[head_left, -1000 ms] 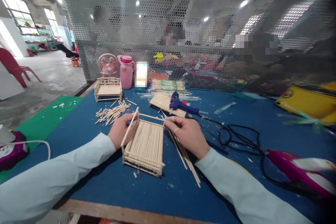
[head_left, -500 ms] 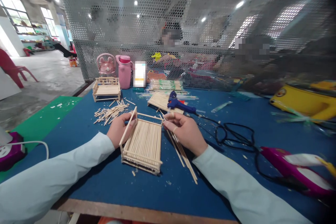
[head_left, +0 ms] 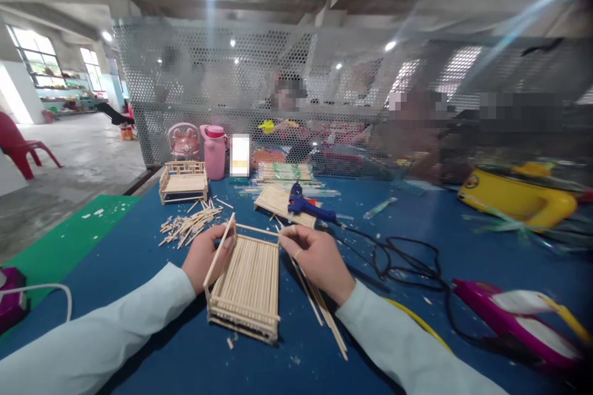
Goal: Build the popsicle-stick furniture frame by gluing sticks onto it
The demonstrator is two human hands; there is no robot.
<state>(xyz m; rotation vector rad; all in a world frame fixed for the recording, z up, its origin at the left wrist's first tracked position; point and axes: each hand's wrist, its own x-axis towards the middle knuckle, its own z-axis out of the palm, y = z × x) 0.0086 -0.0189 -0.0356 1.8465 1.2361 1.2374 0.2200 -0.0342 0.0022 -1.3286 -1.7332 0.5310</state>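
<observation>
A small furniture model of pale round wooden sticks (head_left: pixel 252 271), with a slatted base and raised rails, rests on the blue table in front of me. My left hand (head_left: pixel 204 254) is wrapped round its left side, partly behind the slanting side rail. With thumb and fingers, my right hand (head_left: pixel 317 259) pinches a thin wooden stick (head_left: pixel 257 230) at the model's far right corner; the fingertips hide that end. Loose long sticks (head_left: pixel 331 327) lie under and beside my right hand. Beyond the model is a blue glue gun (head_left: pixel 308 205), resting on a slatted stick panel (head_left: pixel 273 200).
A pile of short sticks (head_left: pixel 189 225) and a finished-looking stick bench (head_left: pixel 184 184) are at the left. Behind stand a pink bottle (head_left: pixel 214 154) and a perforated metal screen (head_left: pixel 185 86), with people beyond it. A black cable (head_left: pixel 407 259) and purple power strip (head_left: pixel 514 321) lie right.
The head view has tilted up, so the table and hands sit lower in the picture. My right fingertips have closed in at the model's far right corner; the left hand keeps its hold.
</observation>
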